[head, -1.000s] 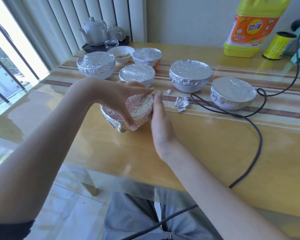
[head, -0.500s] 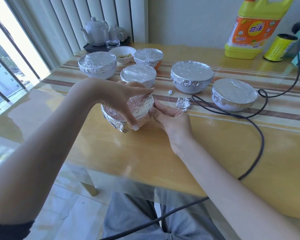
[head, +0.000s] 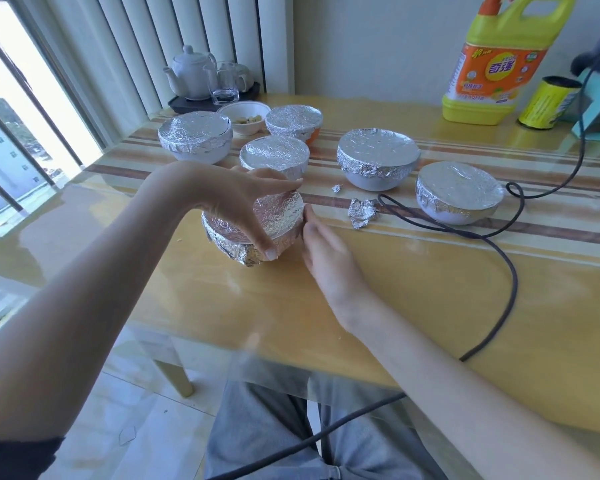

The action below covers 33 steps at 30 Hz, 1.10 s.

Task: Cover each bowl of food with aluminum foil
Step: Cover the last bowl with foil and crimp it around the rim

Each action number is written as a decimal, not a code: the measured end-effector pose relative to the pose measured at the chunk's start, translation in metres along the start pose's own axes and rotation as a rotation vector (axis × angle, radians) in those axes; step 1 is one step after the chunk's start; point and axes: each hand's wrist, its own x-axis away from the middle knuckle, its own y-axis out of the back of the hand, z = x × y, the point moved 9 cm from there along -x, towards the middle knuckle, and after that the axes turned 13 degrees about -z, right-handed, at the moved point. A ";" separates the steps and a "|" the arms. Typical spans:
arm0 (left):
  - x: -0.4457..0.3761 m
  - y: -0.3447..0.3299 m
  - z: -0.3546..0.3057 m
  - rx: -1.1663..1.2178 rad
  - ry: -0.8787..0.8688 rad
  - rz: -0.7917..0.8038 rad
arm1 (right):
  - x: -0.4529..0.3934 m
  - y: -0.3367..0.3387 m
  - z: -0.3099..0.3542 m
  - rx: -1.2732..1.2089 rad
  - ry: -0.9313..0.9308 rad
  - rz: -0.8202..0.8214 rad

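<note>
Head view: near the table's [head: 430,306] front edge, our left hand [head: 243,202] grips the foiled bowl [head: 281,216] while our right hand [head: 326,251], fingers straight, presses its side.

Yellow jug [head: 499,60], orange label: two large Chinese characters, "奇强"; smaller print too small to read

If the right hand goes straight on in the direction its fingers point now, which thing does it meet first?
The right hand points up and away, with its fingertips at the side of the foil-wrapped bowl that the left hand grips. It would probably meet that bowl's foil first; it may already be touching it.
</note>
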 end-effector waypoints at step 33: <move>0.009 -0.006 0.004 -0.026 -0.021 -0.006 | 0.010 0.009 0.052 0.513 0.636 -0.187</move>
